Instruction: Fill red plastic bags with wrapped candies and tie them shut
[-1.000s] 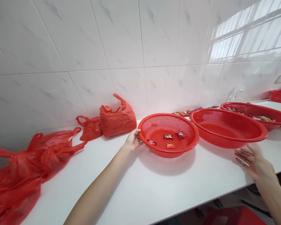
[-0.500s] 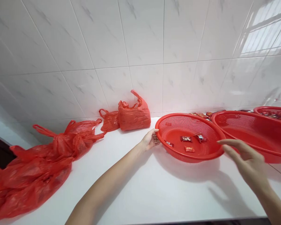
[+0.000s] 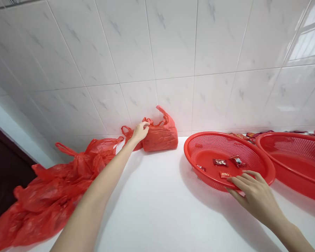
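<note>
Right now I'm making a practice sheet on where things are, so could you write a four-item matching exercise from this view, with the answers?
1. Left hand
2. Right hand
3. Four small packets
4. Heap of red bags

A. On the basket's floor and lower sides
B. At the left of the white table
C. At the upper edge of the boxy red bag by the wall
D. At the basket's near rim

Pairs: 1-C, 2-D, 3-A, 4-B

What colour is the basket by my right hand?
The basket is red, seen best in the head view.
</note>
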Motion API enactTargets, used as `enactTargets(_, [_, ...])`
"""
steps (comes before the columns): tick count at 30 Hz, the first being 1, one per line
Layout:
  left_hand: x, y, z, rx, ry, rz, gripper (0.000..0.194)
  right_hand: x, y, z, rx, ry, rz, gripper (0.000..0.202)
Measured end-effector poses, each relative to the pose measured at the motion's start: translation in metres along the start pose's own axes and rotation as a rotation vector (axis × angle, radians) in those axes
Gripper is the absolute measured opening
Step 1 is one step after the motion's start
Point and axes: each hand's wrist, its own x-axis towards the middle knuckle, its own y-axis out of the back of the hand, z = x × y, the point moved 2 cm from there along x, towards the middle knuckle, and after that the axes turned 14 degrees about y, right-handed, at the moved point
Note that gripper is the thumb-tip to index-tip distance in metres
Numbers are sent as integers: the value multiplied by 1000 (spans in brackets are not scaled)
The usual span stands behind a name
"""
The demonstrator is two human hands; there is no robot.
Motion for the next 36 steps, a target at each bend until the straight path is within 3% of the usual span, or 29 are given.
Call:
enactTargets(4, [25, -20, 15, 195, -93, -51, 30, 3, -10, 7, 13, -60, -3, 22])
enactTargets(10, [34, -40, 9, 491, 31, -115, 63, 2, -31, 24, -37, -137, 12, 20])
enactTargets(12, [24, -43, 3, 559, 45, -141, 57, 2, -38, 28, -62, -155, 19, 20])
enactTargets(18, [-28, -54, -16, 609, -19, -166, 14, 4, -53, 36, -103, -176, 15, 24])
enactTargets(20, [-41, -56, -18, 577, -37, -171, 10, 5, -56, 37, -95, -192, 4, 23])
enactTargets(25, [-58, -53, -14, 423, -105, -186, 27, 22, -54, 29, -72, -207, 63, 30])
enactTargets(30, [-71, -48, -5, 61, -169, -218, 27, 78, -50, -6, 184, -60, 136, 40])
enactTargets(34, [-83, -39, 7, -140, -299, -190, 35, 129, -72, -32, 402, 85, 57, 41])
enactTargets(36, [-86, -32, 12, -267, -242, -222, 44, 145, -92, -37, 487, 56, 17, 47])
